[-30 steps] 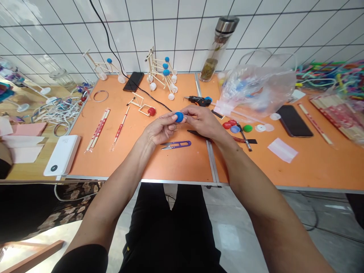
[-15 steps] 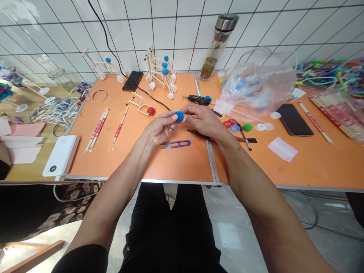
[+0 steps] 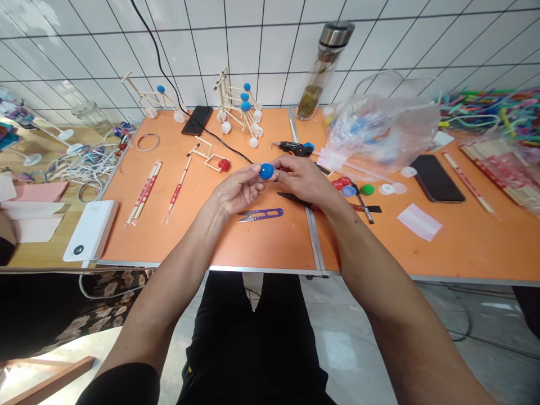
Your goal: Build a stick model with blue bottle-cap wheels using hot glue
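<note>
A round blue cap (image 3: 266, 171), with a small light spot on its face, is pinched between both hands above the table. My left hand (image 3: 239, 188) grips its left side between thumb and fingers. On the other side, my right hand (image 3: 297, 175) has its fingertips closed at the cap's right edge. Purple thread snips (image 3: 261, 214) lie just below the hands. To the left is a small chopstick frame (image 3: 207, 156) with a red cap (image 3: 224, 165). Under my right wrist, a dark pointed tool (image 3: 293, 198) is partly hidden.
Chopstick models (image 3: 239, 107) with blue and white caps stand by the wall. A glue gun (image 3: 295, 148), a tea bottle (image 3: 323, 73) and a plastic bag (image 3: 382, 132) are behind my right hand. Loose caps (image 3: 367, 189) lie right; a power bank (image 3: 90, 230) left.
The blue cap has turned slightly between my fingers, so a light spot now shows on its face. Both hands stay almost where they were.
</note>
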Available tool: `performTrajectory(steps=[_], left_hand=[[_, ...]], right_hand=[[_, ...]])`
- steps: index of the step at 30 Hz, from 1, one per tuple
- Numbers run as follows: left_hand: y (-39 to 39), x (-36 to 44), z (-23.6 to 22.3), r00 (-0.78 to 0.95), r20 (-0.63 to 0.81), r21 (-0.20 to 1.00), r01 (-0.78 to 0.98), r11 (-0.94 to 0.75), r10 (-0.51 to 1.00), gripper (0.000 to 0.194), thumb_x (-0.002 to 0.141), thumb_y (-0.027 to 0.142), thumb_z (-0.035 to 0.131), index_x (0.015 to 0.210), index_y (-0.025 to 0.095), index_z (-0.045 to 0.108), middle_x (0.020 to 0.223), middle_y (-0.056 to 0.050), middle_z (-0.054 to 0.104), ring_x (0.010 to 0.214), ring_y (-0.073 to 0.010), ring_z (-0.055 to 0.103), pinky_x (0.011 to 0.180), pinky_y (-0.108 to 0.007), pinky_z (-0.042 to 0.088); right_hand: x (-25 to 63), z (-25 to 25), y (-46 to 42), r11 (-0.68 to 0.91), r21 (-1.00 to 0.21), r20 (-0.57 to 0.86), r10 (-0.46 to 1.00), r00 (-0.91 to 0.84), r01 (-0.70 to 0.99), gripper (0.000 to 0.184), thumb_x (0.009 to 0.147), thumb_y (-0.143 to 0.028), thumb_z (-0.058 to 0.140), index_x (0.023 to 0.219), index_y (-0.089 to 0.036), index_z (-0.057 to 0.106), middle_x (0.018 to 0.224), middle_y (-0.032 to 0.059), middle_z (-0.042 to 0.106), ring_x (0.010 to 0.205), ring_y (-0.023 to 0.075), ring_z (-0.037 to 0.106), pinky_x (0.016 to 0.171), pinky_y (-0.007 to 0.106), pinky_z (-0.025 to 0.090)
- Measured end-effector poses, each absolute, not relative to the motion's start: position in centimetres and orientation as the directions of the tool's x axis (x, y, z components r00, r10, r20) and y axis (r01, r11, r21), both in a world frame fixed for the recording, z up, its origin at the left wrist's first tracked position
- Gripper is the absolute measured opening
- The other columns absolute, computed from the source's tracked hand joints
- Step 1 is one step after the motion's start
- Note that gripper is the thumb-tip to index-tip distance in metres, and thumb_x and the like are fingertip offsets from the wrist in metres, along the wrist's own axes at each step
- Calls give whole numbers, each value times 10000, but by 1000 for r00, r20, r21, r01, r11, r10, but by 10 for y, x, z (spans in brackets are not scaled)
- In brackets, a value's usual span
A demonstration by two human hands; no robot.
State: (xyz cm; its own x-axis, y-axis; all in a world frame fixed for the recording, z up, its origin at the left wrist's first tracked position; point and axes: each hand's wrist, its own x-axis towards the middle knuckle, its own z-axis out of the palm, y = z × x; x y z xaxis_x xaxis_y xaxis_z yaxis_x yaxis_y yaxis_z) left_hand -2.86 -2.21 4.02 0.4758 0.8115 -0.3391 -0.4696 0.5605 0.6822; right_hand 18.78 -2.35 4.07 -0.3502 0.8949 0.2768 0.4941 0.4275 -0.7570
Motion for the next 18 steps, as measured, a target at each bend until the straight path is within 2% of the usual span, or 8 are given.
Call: performTrajectory(steps=[4,8,13,18], left_hand=[[-21,-29,38,483,-354,677,-458,576,800,196,1136,178,632,1038,125,794,906,-83,846,579,-58,703,545,-103,559],[-25,-26,41,464,-299,710,-475,520,833,248,1128,82,597,979,95,795,890,-84,823,669,-60,750,612,-85,579],[-27,-22,44,444,-332,709,-464,530,832,242,1097,33,635,916,103,780,825,-36,767,592,-19,668,603,-58,553],[-21,-26,32,454,-292,724,-470,505,842,189,1098,73,642,1001,120,797,906,-61,803,674,-55,738,594,-98,551]], right_hand=[[188,42,-24,441,-741,289,890,-352,507,223,1042,-413,700,1028,-222,816,1112,79,847,1046,295,742,939,413,532],[187,42,-24,486,-695,319,869,-379,530,193,1034,-358,670,1025,-224,808,1128,94,847,1061,307,749,970,432,536],[186,42,-25,506,-655,328,859,-393,561,177,1022,-306,631,1024,-231,792,1130,97,850,1054,307,746,980,441,539],[186,40,-24,521,-599,332,853,-403,608,190,1032,-300,596,1003,-241,774,1120,102,837,1060,317,745,955,454,531]])
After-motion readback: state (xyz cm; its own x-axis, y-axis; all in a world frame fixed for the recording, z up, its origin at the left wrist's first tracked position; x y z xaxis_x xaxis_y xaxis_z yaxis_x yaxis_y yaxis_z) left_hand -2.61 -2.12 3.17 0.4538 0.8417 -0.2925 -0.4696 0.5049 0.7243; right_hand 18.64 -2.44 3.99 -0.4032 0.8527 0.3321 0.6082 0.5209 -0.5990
